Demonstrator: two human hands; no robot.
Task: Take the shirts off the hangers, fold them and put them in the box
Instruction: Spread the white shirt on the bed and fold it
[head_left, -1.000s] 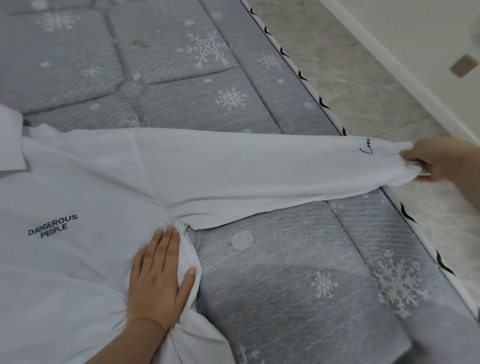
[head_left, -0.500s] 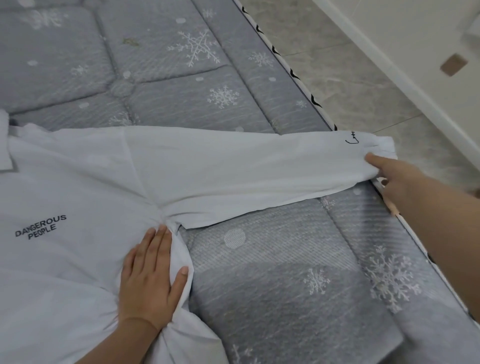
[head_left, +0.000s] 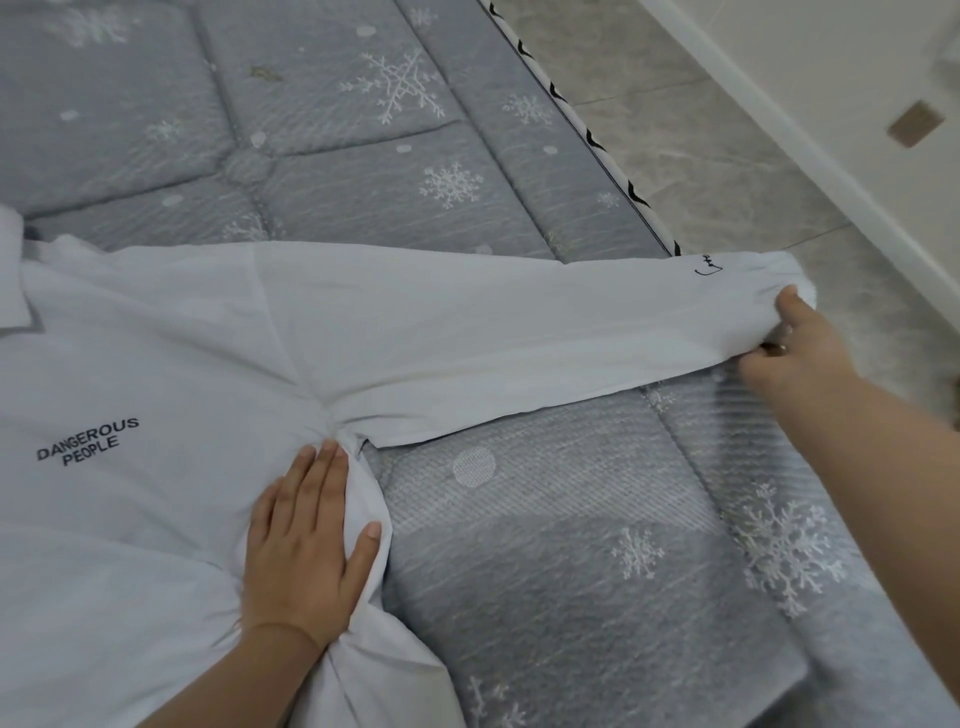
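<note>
A white long-sleeved shirt (head_left: 156, 374) with the black words "DANGEROUS PEOPLE" lies flat, front up, on a grey mattress (head_left: 571, 545). Its sleeve (head_left: 493, 332) stretches straight out to the right, the cuff reaching past the mattress edge. My left hand (head_left: 306, 551) presses flat on the shirt's side just below the armpit, fingers straight. My right hand (head_left: 795, 348) holds the cuff end, thumb on top and fingers under the cloth. No hanger or box shows.
The quilted mattress with white snowflakes has a black-and-white piped edge (head_left: 597, 145) running diagonally at the upper right. Beyond it lies grey marble floor (head_left: 701, 156) and a white wall base (head_left: 831, 156).
My right hand shifted along the cuff, from gripping its end to reaching in from below and holding it, keeping the sleeve stretched out. My left hand stayed pressed on the shirt.
</note>
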